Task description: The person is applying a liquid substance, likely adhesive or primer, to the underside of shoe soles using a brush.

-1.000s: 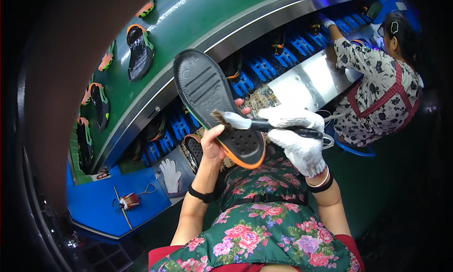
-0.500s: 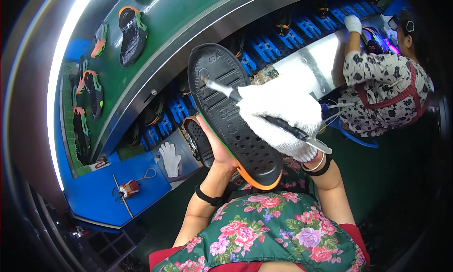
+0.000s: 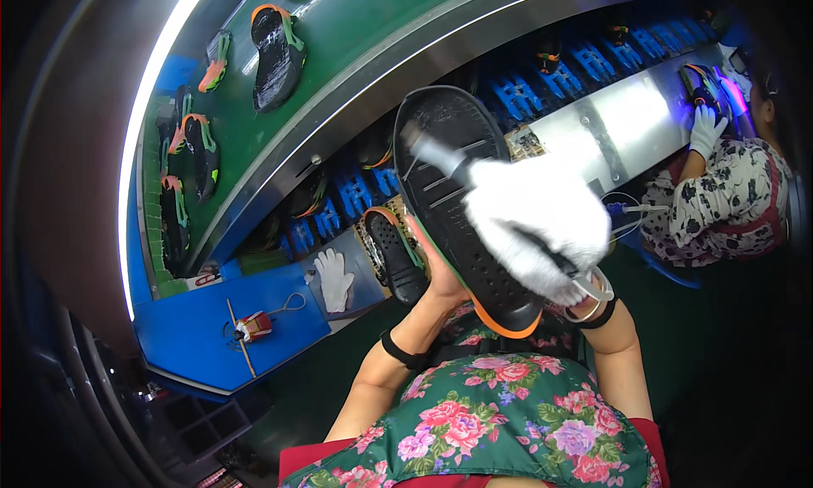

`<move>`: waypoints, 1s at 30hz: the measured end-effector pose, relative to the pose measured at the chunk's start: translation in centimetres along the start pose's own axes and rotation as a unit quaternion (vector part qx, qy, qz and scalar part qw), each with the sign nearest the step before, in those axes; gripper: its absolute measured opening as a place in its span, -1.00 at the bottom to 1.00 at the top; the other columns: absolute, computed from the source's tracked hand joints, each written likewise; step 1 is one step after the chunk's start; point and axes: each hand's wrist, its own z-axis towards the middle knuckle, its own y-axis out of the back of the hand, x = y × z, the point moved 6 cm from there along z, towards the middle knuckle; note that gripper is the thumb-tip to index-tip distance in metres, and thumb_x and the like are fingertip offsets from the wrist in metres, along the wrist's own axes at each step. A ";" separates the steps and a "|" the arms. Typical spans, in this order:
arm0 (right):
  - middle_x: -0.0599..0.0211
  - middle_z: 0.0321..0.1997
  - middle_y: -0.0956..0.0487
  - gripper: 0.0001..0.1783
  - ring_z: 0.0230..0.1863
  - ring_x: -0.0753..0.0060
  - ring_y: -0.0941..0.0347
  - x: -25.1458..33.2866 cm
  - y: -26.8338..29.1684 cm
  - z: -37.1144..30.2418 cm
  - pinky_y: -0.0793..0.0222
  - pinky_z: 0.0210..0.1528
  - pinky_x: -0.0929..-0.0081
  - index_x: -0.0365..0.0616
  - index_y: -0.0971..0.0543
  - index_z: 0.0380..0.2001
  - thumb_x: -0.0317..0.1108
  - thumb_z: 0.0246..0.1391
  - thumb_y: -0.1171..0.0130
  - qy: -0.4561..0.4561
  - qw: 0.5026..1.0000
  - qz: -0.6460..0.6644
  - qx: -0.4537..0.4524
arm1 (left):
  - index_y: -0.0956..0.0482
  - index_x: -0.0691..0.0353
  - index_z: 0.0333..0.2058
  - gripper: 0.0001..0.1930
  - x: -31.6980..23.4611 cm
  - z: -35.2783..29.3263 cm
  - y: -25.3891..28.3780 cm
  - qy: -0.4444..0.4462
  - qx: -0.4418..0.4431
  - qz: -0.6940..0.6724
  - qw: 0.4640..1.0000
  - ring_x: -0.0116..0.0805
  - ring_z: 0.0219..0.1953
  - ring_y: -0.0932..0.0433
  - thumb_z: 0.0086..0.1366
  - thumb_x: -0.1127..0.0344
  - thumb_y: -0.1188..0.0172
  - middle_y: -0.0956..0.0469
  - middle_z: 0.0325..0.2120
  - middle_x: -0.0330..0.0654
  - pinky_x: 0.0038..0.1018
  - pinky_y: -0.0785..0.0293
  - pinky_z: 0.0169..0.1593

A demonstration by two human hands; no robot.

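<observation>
A black shoe sole [image 3: 445, 204] with an orange and green rim is held up in front of me, its ribbed, perforated face toward me. My bare left hand [image 3: 440, 268] grips it from below along its left edge. My right hand [image 3: 542, 226], in a white knit glove, is closed round a brush [image 3: 442, 156] with a pale, motion-blurred head. The brush head lies over the upper part of the sole, where the surface looks wet. A clear, curved piece sticks out at the handle's rear, by my wrist.
A green conveyor [image 3: 356, 31] behind a metal rail carries several glossy soles. Another perforated sole [image 3: 394, 251] stands left of my left hand. A white glove [image 3: 334, 278] lies by a blue table [image 3: 203, 336] bearing a small red container [image 3: 252, 325]. At right, a co-worker [image 3: 720, 183] handles a shoe under purple light.
The whole view has shifted, so surroundings appear farther right. The brush stays over the sole's upper part, now blurred. The co-worker's gloved hand has come down to a shoe.
</observation>
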 end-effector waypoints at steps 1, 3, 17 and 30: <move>0.05 0.18 -0.77 -0.55 0.08 0.02 -0.72 -0.1 0.2 0.1 -0.65 0.11 0.14 -0.15 -0.79 0.12 -0.46 0.12 -0.41 -0.005 1.000 -0.003 -0.010 | -0.28 0.10 0.57 0.23 -0.1 -0.1 0.5 -0.014 0.012 -0.019 1.000 -0.12 0.45 -0.45 0.34 -0.84 0.48 -0.43 0.47 -0.11 -0.09 -0.36 0.52; 0.05 0.18 -0.77 -0.55 0.08 0.02 -0.72 -0.4 0.9 0.0 -0.65 0.11 0.14 -0.15 -0.79 0.12 -0.47 0.12 -0.41 -0.018 0.998 0.000 -0.061 | -0.25 0.08 0.59 0.17 -0.2 -0.3 1.2 -0.029 0.033 -0.025 0.999 -0.13 0.48 -0.41 0.40 -0.79 0.46 -0.38 0.51 -0.13 -0.09 -0.33 0.54; 0.17 0.06 -0.82 -0.66 0.00 0.12 -0.77 0.2 -2.4 -0.6 -0.67 0.03 0.24 -0.08 -0.81 0.06 -0.46 0.20 -0.44 0.048 0.994 0.092 -0.040 | -0.31 0.13 0.53 0.03 -2.2 0.5 2.2 -0.008 0.009 0.094 0.995 -0.11 0.41 -0.49 0.49 -0.65 0.31 -0.48 0.40 -0.09 -0.08 -0.40 0.50; 0.21 -0.02 -0.83 -0.71 -0.07 0.14 -0.76 -1.7 -1.1 -2.6 -0.70 -0.09 0.24 -0.11 -0.84 -0.05 -0.41 0.13 -0.50 -0.050 0.984 0.121 -0.121 | -0.36 0.18 0.48 -0.08 -4.6 -1.1 5.3 -0.027 0.019 0.183 0.983 -0.08 0.36 -0.56 0.56 -0.53 0.17 -0.57 0.31 -0.05 -0.06 -0.45 0.48</move>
